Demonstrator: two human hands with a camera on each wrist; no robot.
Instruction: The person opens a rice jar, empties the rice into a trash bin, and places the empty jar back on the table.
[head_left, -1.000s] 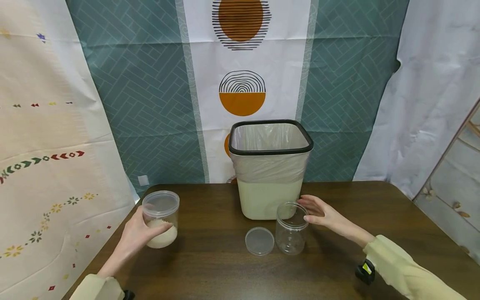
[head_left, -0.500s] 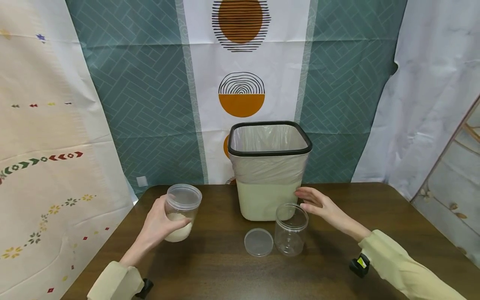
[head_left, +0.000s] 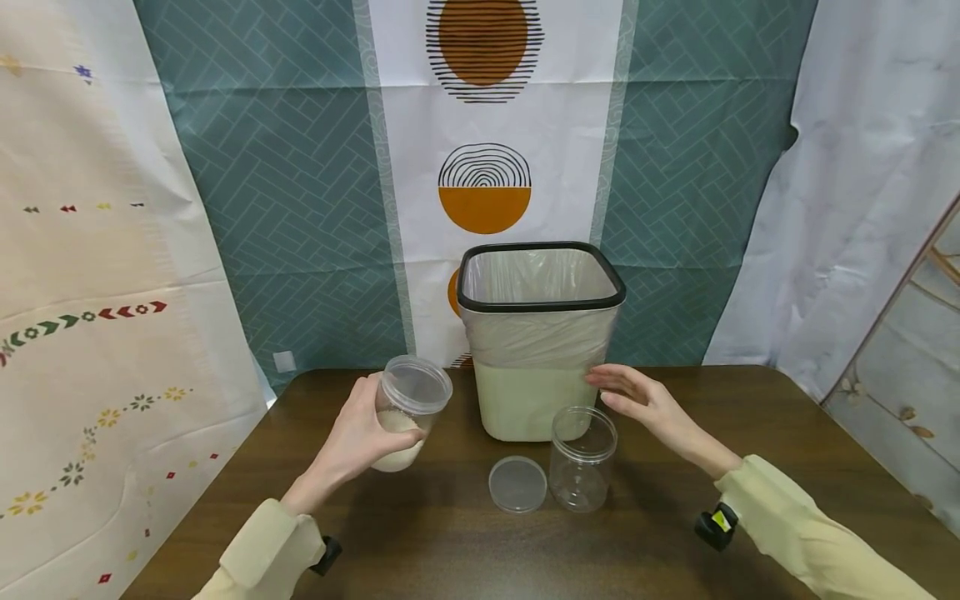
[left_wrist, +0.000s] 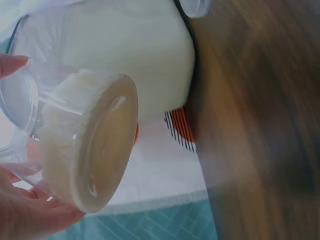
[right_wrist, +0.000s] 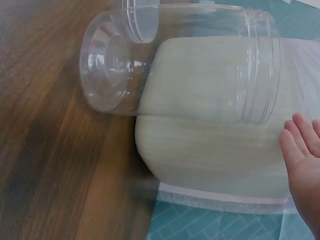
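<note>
The clear, round plastic jar of pale grains, probably stiff, is gripped round its side by the left hand; the right hand is released.

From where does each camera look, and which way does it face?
Head: worn on the head, faces forward and down at the table and bin; left hand, right hand and sleeves show.
Left wrist: worn there, faces the jar of white grains, bin behind; part of the left hand shows.
Right wrist: worn there, faces the empty jar, bin behind; part of the right hand shows.
Both wrist views share the bin and table, seen turned sideways.
</note>
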